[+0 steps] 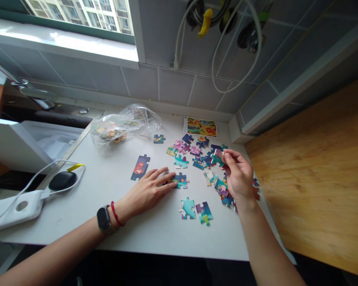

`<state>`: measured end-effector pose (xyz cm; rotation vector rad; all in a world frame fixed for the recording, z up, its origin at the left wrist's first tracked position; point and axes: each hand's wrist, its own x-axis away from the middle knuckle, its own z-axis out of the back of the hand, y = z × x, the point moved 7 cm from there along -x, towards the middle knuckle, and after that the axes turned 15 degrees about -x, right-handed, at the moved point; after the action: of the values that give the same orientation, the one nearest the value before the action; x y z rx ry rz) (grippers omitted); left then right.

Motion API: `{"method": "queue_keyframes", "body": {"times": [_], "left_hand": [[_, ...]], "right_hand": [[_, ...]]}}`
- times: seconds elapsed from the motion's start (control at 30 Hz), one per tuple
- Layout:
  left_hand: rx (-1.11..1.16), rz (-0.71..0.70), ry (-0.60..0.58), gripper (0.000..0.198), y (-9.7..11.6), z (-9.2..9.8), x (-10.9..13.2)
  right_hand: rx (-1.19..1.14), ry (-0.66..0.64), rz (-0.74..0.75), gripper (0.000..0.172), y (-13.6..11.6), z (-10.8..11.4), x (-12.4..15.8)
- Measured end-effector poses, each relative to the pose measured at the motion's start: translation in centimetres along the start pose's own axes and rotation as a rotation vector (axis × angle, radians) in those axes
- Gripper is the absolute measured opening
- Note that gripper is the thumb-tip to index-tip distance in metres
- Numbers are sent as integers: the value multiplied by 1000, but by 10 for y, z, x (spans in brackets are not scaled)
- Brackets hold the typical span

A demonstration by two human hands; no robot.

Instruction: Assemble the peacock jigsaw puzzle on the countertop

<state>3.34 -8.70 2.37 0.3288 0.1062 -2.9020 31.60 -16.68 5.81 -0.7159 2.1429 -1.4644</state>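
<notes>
My right hand (238, 172) pinches a teal and purple jigsaw puzzle piece (217, 157) above a loose heap of pieces. Flat on the white counter, my left hand (149, 190) has its fingers spread, the tips touching a dark blue and teal piece (181, 180). Left of those fingers lies a joined dark blue strip with a red creature (140, 167). Nearer to me are a teal piece (187, 208) and a purple and blue piece with a green figure (204, 213). Pink pieces (181, 146) and a turquoise one (181, 161) lie beyond my left hand. My right hand partly hides several pieces.
A clear plastic bag (122, 125) of pieces stands at the back left. A small picture card (200, 126) lies near the tiled wall. White power strip (16, 208), cable and black charger (62, 180) occupy the left side. A wooden board (313, 171) borders the right edge.
</notes>
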Motion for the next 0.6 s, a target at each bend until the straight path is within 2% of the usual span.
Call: {"method": "queue_keyframes", "body": {"times": [0.1, 0.17, 0.33, 0.43, 0.5, 0.6], "left_hand": [[-22, 28, 12, 35, -9, -1, 11], [-39, 41, 13, 36, -12, -2, 16], [-28, 66, 8, 42, -15, -5, 21], [-5, 95, 20, 44, -16, -5, 22], [-5, 120, 49, 40, -17, -3, 23], [-11, 144, 87, 35, -19, 0, 24]], "right_hand": [[-17, 30, 21, 36, -6, 6, -4], [24, -31, 9, 35, -4, 3, -3], [345, -442, -185, 28, 21, -28, 17], [582, -625, -211, 21, 34, -40, 32], [697, -659, -165, 17, 37, -42, 34], [802, -623, -48, 17, 33, -39, 30]]}}
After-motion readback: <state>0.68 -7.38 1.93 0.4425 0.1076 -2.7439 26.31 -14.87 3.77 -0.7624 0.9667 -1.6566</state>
